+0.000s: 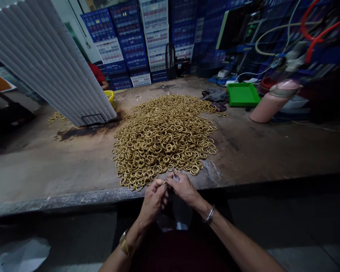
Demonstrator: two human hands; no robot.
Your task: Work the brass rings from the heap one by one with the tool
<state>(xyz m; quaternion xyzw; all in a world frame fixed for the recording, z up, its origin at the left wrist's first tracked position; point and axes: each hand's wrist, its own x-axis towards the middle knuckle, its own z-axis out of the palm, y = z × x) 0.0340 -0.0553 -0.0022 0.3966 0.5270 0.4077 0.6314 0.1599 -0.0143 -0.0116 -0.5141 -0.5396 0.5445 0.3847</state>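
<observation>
A wide heap of brass-coloured rings (164, 136) lies on the worktable (87, 166), reaching close to its front edge. Just in front of the heap, my left hand (155, 198) is closed, thumb and fingers pinched on a small brass-coloured piece, probably a ring, mostly hidden by the fingers. My right hand (183, 188) meets it at the fingertips and is closed around a thin dark tool (174, 173), whose end sticks up past the fingers. The tool's other end is hidden.
A corrugated white panel (51, 60) leans over the table's left side, with a person's red sleeve (96, 72) behind it. Toward the back right are a green tray (243, 94), dark cloths (215, 95) and a pink bottle (274, 102). Stacked crates (133, 45) stand behind.
</observation>
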